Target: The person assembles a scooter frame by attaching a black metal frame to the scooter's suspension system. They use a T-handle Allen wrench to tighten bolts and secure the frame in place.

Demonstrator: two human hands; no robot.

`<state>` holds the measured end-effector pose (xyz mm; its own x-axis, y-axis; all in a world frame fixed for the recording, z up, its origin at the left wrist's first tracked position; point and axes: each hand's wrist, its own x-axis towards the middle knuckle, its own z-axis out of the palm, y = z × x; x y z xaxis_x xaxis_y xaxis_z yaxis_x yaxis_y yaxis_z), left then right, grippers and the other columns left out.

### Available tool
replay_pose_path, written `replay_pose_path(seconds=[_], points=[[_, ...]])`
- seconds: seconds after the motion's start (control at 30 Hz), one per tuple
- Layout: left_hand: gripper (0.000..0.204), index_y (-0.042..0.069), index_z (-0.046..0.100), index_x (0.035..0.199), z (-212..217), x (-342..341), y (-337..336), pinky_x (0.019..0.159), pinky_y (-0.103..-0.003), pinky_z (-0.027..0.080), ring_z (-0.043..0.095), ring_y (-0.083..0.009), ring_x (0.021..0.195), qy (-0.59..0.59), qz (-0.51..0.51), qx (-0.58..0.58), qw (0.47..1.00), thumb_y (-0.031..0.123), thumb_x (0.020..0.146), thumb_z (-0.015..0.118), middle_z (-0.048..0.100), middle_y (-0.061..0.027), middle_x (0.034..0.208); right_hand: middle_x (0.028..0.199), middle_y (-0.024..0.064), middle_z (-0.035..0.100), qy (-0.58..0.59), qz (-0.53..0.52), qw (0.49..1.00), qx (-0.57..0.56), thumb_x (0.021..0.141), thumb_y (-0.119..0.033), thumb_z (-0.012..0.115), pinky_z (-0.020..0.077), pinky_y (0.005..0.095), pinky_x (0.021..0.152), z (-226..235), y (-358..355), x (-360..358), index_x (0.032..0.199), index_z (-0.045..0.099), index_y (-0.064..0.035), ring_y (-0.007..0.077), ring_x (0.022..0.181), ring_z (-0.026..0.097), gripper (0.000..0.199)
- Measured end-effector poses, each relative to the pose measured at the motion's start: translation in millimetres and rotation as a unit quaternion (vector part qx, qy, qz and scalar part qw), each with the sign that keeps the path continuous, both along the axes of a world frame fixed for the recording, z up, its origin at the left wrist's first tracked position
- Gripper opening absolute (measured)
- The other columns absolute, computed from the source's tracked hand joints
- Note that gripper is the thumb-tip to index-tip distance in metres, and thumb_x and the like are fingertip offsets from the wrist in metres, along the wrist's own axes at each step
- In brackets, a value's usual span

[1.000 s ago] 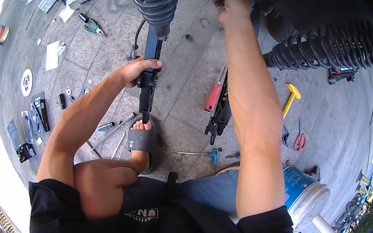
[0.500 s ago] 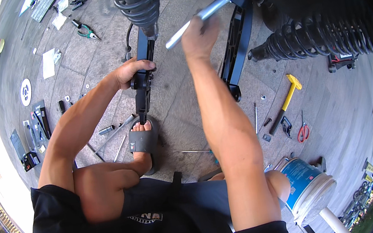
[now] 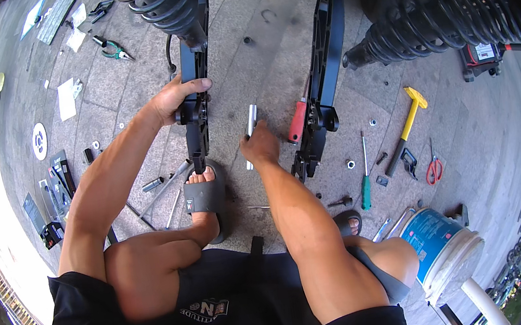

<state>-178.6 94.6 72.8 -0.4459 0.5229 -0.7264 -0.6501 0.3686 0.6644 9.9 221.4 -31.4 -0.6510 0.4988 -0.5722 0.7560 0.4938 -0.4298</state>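
Note:
My left hand [image 3: 181,98] is wrapped round the left black metal arm [image 3: 195,66] of a forked frame, its thumb lying across the top. Between the two arms of the fork, low down, my right hand [image 3: 261,144] is closed round a short silver metal tube [image 3: 251,119]; the tube sticks out above and below the fist. Just right of that hand, a red-handled screwdriver [image 3: 298,122] rests against the right black metal arm [image 3: 330,54]. A black coil spring shock [image 3: 163,9] stands beside the left arm's upper part. The left arm's lower end is right by my sandalled foot [image 3: 205,193].
Another coil spring shock [image 3: 421,33] juts in from the right. On the paving at right lie a yellow hammer [image 3: 411,119], a green screwdriver [image 3: 366,191] and red scissors [image 3: 434,172], near a blue bucket [image 3: 425,239]. Pliers [image 3: 114,50] and sockets lie at left.
My right hand has come down toward me and left with the tube, which now points more up and down. The red-handled screwdriver now shows. My left hand keeps its hold.

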Motion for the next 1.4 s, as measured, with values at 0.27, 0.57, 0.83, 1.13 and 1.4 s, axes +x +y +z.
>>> replay_pose_path(seconds=[0.27, 0.57, 0.83, 1.13, 1.4], points=[[0.07, 0.005, 0.04, 0.123, -2.5, -7.4, -1.2, 0.068, -0.035, 0.054, 0.058, -0.0154, 0.081, 0.004, -0.044, -0.002, 0.999, 0.027, 0.07, 0.079, 0.055, -0.0066, 0.096, 0.094, 0.0197, 0.068, 0.02, 0.011, 0.999, 0.037, 0.083, -0.028, 0.067, 0.0532, 0.0464, 0.079, 12.3, 1.5, -6.0, 0.115, 0.048, -0.002, 0.0379, 0.091, 0.066, 0.045], [0.048, 0.004, 0.048, 0.108, 3.0, -7.5, 3.5, 0.063, -0.036, 0.053, 0.058, -0.0172, 0.074, 0.049, -0.04, 0.004, 0.998, 0.019, 0.071, 0.075, 0.056, -0.0076, 0.088, 0.087, 0.0161, 0.067, 0.553, -0.089, 0.827, 0.043, 0.082, -0.019, 0.066, 0.0523, 0.0382, 0.068, 125.6, 73.5, -147.5, 0.101, 0.063, -0.0003, 0.0282, 0.069, 0.066, 0.026], [0.044, 0.002, 0.05, 0.102, 13.6, -4.0, 14.8, 0.06, -0.032, 0.05, 0.057, -0.0145, 0.069, 0.076, 0.002, -0.024, 0.997, 0.02, 0.072, 0.076, 0.057, -0.0055, 0.083, 0.126, 0.025, 0.052, 0.461, 0.132, 0.794, 0.374, 0.078, -0.028, 0.066, 0.0346, 0.048, 0.106, 176.3, 130.5, -199.8, 0.123, 0.055, 0.0012, 0.037, 0.117, 0.05, 0.055], [0.034, 0.001, 0.054, 0.096, 10.9, -5.5, 10.6, 0.062, -0.031, 0.048, 0.057, -0.0163, 0.068, 0.119, 0.01, 0.019, 0.993, 0.006, 0.068, 0.071, 0.059, -0.0056, 0.081, 0.101, 0.0126, 0.061, 0.461, -0.296, 0.828, -0.12, 0.077, -0.039, 0.075, 0.0507, 0.0372, 0.07, 145.1, 94.2, -197.9, 0.109, 0.059, -0.0015, 0.0214, 0.086, 0.06, 0.052], [0.035, -0.001, 0.055, 0.097, 5.9, -8.3, 7.7, 0.066, -0.031, 0.049, 0.059, -0.0185, 0.073, 0.137, -0.001, 0.029, 0.99, 0.002, 0.065, 0.069, 0.062, -0.0086, 0.083, 0.144, 0.0129, 0.024, 0.485, -0.244, 0.585, -0.603, 0.07, -0.04, 0.082, 0.0407, 0.0656, 0.096, 122.4, 120.4, -224.7, 0.135, 0.039, -0.0152, 0.0421, 0.127, 0.032, 0.082]])
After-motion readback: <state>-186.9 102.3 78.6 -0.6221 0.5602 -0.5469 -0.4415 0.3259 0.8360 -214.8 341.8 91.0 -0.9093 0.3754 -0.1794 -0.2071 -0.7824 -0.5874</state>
